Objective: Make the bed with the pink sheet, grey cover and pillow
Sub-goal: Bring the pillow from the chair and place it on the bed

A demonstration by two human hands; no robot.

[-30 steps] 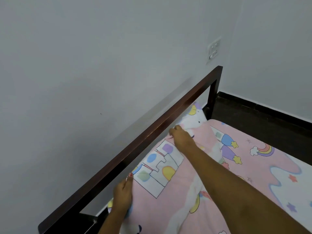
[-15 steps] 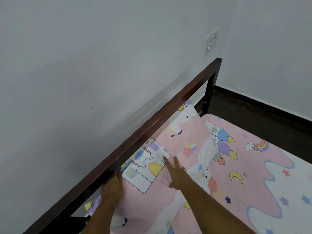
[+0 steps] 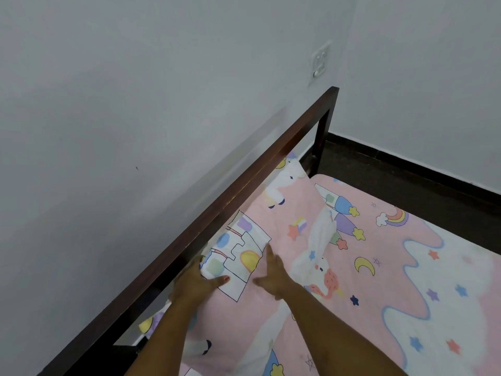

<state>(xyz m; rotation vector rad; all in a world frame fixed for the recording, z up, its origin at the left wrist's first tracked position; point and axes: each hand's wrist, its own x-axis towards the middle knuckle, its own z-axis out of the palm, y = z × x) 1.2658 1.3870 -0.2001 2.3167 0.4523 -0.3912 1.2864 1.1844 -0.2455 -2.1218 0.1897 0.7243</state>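
**Pink sheet [image 3: 393, 256]: slip risk at the rail**

Head view: spread flat, border bunched along the wall-side edge of the bed [image 3: 321, 142], under the dark wooden rail [image 3: 257, 175]. Left hand [image 3: 193, 282] gripping that fold, thumb on top, fingers hidden. Right hand [image 3: 272, 279] pressed flat just beside, fingers spread. Could pull loose or wrinkle under uneven tugging. No containers visible.

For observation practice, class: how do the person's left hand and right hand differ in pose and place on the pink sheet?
The left hand sits at the edge of the pink sheet by the bed rail; the right hand lies further in. The left hand's thumb is on top, its fingers hidden over the edge, seemingly gripping; the right hand's fingers are spread flat. Both touch the sheet.
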